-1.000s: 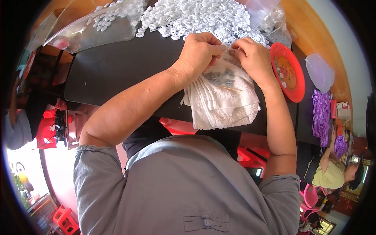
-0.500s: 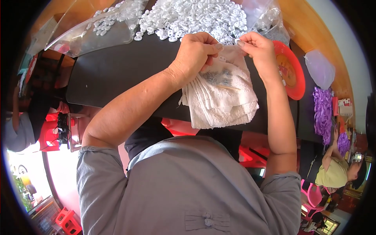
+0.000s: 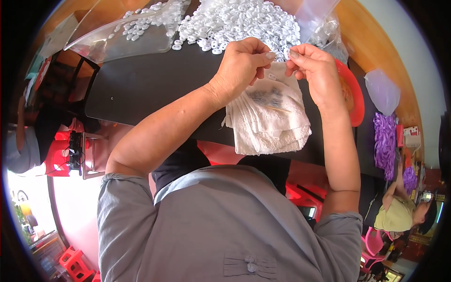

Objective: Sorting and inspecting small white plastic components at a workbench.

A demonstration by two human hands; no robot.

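Both hands up over the cloth [image 3: 268, 117]: your left hand [image 3: 242, 63] and right hand [image 3: 315, 70] pinch fingertips together, item too small to tell. White rings [image 3: 239, 21] heaped beyond, some in clear bag [image 3: 117, 37].

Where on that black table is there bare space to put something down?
Bare room lies on the black table, bordered by the clear plastic bag, left hand and white towel. The far edge is crowded with small white pieces.
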